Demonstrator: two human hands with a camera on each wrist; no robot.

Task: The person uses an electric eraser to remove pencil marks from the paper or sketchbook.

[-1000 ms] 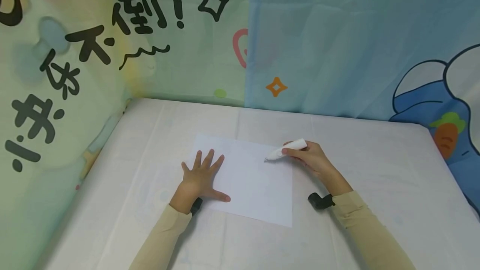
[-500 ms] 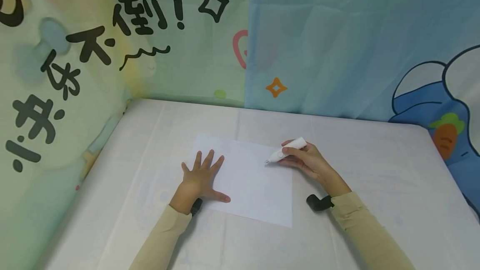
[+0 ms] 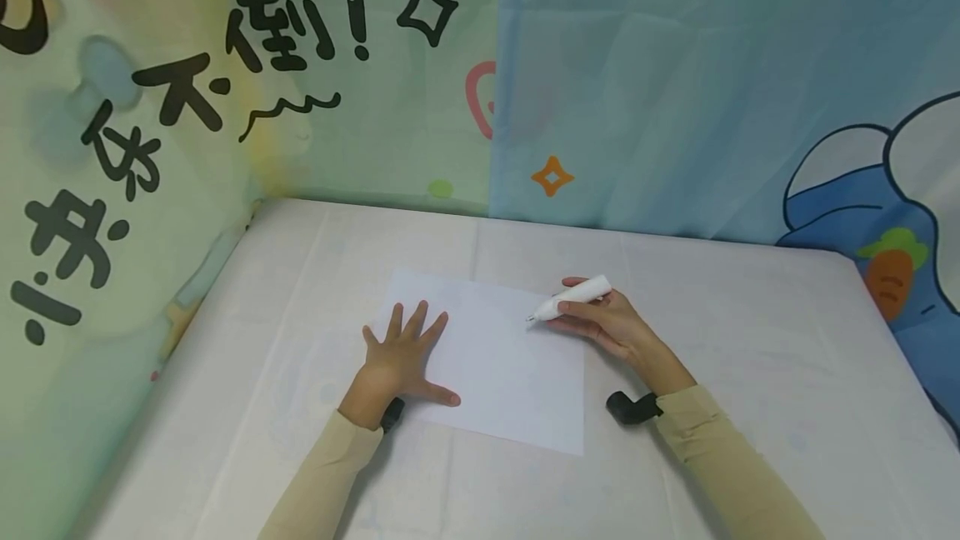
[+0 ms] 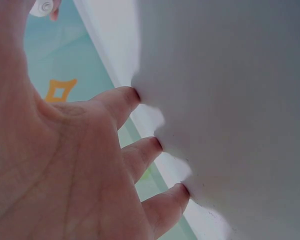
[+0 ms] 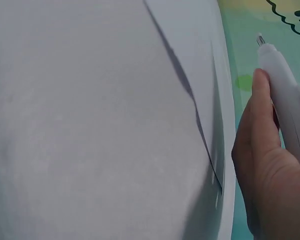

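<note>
While my left hand (image 3: 401,357) lies with its fingers spread over the left part of the white paper sheet (image 3: 502,382), my right hand (image 3: 615,327) pinches the white pen-shaped tool (image 3: 570,297) between thumb and fingers. The relation which matters most, I judge, is that of the tool's metal tip (image 5: 260,38) to the sheet: from the head view, the tip appears over the far right part of the paper, and the tool seems to be held above the surface, but I cannot tell exactly how close. Naturally, my right hand is the nearer one; my left is well apart from the tool, to the left and closer to me. As for direction, the tip points to the left and a little back towards me, while the blunt end points to the right and away. The long axis is therefore slanting across the sheet's right edge, with this end raised, it seems. Below everything is the white-covered tabletop (image 3: 337,257).
</note>
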